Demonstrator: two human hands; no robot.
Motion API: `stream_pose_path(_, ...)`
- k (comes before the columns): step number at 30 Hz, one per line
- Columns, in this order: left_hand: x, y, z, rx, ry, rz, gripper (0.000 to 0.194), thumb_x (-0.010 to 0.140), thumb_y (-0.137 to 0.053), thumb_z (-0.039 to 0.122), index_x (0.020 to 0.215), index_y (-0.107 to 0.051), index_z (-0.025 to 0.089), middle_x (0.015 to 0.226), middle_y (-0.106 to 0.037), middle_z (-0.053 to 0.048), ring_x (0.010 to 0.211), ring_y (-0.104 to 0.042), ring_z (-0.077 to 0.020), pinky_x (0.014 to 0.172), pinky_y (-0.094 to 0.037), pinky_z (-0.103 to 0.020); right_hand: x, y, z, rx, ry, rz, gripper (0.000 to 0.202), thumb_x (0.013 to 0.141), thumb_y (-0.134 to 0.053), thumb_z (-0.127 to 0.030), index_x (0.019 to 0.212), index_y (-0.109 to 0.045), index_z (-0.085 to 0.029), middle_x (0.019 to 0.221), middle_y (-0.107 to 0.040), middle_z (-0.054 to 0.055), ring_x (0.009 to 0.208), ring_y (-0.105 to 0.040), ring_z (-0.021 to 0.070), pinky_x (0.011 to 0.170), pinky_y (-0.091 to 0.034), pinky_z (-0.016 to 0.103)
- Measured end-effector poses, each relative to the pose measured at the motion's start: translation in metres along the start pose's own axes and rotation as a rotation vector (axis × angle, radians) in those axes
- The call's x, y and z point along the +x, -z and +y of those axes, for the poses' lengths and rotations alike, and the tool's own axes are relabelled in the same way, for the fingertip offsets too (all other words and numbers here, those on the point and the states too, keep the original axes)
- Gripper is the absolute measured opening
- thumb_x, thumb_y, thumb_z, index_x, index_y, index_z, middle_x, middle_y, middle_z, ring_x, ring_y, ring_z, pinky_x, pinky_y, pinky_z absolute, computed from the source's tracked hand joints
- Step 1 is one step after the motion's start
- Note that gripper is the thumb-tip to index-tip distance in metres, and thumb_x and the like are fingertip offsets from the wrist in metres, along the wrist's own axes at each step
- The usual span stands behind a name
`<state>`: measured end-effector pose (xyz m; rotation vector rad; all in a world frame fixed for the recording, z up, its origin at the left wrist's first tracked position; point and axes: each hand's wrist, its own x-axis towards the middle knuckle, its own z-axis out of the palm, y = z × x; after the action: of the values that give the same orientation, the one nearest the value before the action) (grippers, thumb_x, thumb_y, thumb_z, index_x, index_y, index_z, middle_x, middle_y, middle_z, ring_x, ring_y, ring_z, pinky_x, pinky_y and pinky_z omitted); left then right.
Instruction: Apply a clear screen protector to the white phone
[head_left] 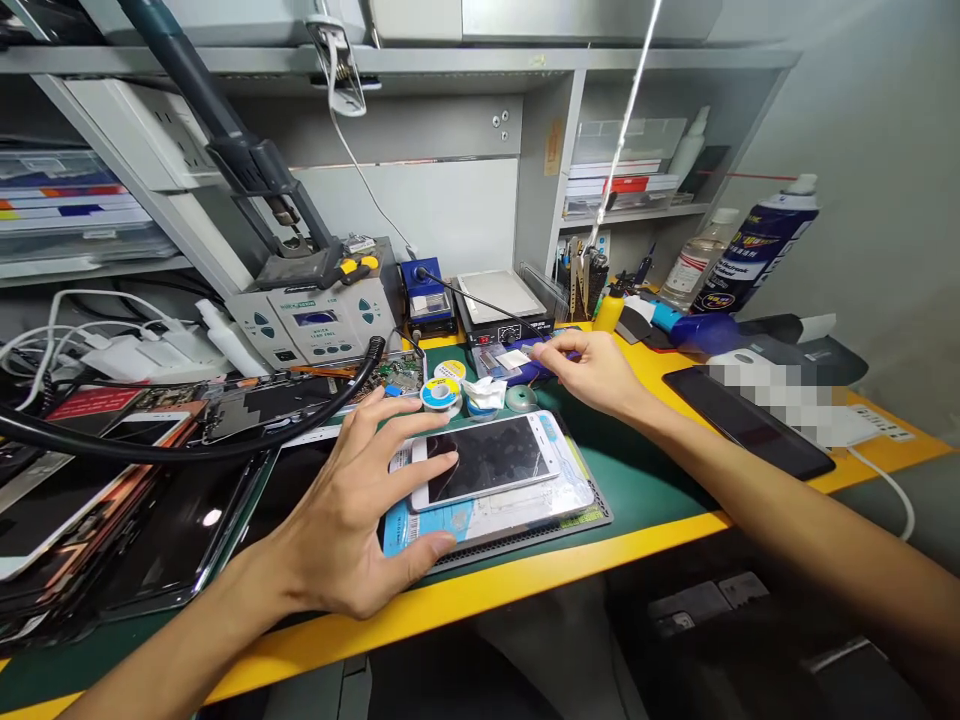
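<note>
A white-framed smartphone point(486, 462), dark screen up with a crack line near its left end, lies on a pale blue-and-white packet on a dark flat pad point(600, 505). My left hand point(367, 500) is spread over the phone's left end, its index finger on or just above the glass. Behind the phone, my right hand point(589, 368) is closed in a pinch beside a blue-and-clear packet point(502, 362); what its fingers hold, if anything, is hidden. Between the hands stand solder spools point(440, 394) and a small tub topped with crumpled white tissue point(486, 393).
Stacked phones and screens point(150, 500) crowd the left, with a black hose point(247, 450) arching over them. A soldering station point(315, 320) stands behind. On the right lie a dark phone point(746, 422), a spray can point(761, 245) and a clear bottle point(697, 260). A yellow edge point(525, 590) borders the bench.
</note>
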<state>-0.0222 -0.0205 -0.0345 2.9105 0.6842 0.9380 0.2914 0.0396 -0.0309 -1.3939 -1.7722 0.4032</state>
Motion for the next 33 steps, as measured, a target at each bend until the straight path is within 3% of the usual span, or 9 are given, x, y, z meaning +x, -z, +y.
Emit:
stream_pose_path(4,0.000,0.000,-0.001,-0.030,-0.025,0.032,0.048,0.076,-0.070,0.030,0.122,-0.068,0.019,0.123,-0.066,-0.015,0.127,-0.050,-0.0382,0.117,-0.026,-0.071,0.002,-0.002,0.001,-0.036,-0.003,-0.062,0.028,0.086,-0.066,-0.039,0.087,-0.081,-0.016,0.086,-0.075,0.006,0.076,-0.062,0.0183,0.069,-0.042,0.029)
stream_pose_path(9,0.000,0.002,-0.004,-0.054,-0.050,0.024,0.040,0.078,-0.069,0.031,0.116,-0.070,0.018,0.113,-0.071,-0.013,0.118,-0.055,-0.0346,0.116,-0.027,-0.069,0.004,-0.004,-0.004,0.022,-0.014,-0.121,0.034,0.083,-0.070,-0.043,0.100,-0.082,-0.015,0.087,-0.072,0.006,0.074,-0.058,0.0176,0.067,-0.041,0.029)
stream_pose_path(13,-0.001,0.003,-0.004,-0.054,-0.053,0.040,0.036,0.079,-0.070,0.031,0.112,-0.072,0.019,0.113,-0.074,-0.012,0.117,-0.058,-0.0327,0.118,-0.025,-0.067,0.008,-0.004,-0.026,-0.037,0.017,-0.194,0.037,0.084,-0.071,-0.041,0.109,-0.080,-0.016,0.095,-0.072,0.008,0.081,-0.061,0.0193,0.072,-0.044,0.029)
stream_pose_path(17,-0.002,0.004,-0.004,-0.054,-0.066,0.056,0.032,0.079,-0.068,0.030,0.110,-0.074,0.021,0.111,-0.076,-0.010,0.115,-0.060,-0.0319,0.117,-0.027,-0.066,0.018,-0.013,-0.054,-0.207,0.100,-0.382,0.041,0.080,-0.075,-0.038,0.116,-0.078,-0.020,0.109,-0.071,0.010,0.090,-0.063,0.0227,0.078,-0.045,0.030)
stream_pose_path(20,-0.003,0.004,-0.004,-0.072,-0.062,0.060,0.032,0.080,-0.068,0.032,0.108,-0.074,0.020,0.110,-0.077,-0.012,0.112,-0.062,-0.0317,0.115,-0.029,-0.066,0.029,-0.025,-0.063,-0.240,0.132,-0.489,0.029,0.072,-0.080,-0.029,0.100,-0.081,-0.018,0.101,-0.073,0.009,0.093,-0.063,0.0232,0.080,-0.044,0.028)
stream_pose_path(23,-0.005,0.004,-0.005,-0.096,-0.056,0.068,0.033,0.079,-0.069,0.034,0.108,-0.075,0.019,0.111,-0.077,-0.012,0.112,-0.063,-0.0320,0.114,-0.032,-0.065,0.038,-0.028,-0.065,-0.224,0.122,-0.503,0.014,0.072,-0.077,-0.023,0.083,-0.080,-0.014,0.085,-0.073,0.006,0.083,-0.062,0.0195,0.073,-0.043,0.026)
stream_pose_path(27,-0.006,0.003,-0.005,-0.098,-0.072,0.091,0.031,0.079,-0.071,0.034,0.105,-0.075,0.017,0.111,-0.078,-0.011,0.111,-0.062,-0.0323,0.115,-0.030,-0.065,0.035,-0.013,-0.068,-0.141,0.089,-0.508,0.034,0.087,-0.066,-0.043,0.096,-0.076,-0.011,0.084,-0.073,0.005,0.071,-0.059,0.0148,0.064,-0.042,0.025)
stream_pose_path(33,-0.006,0.003,-0.003,-0.070,-0.087,0.108,0.034,0.079,-0.071,0.035,0.107,-0.075,0.018,0.110,-0.077,-0.012,0.110,-0.063,-0.0321,0.114,-0.033,-0.065,0.011,0.003,-0.081,-0.052,0.135,-0.637,0.041,0.084,-0.071,-0.054,0.090,-0.075,-0.014,0.076,-0.068,0.001,0.068,-0.056,0.0142,0.062,-0.040,0.025)
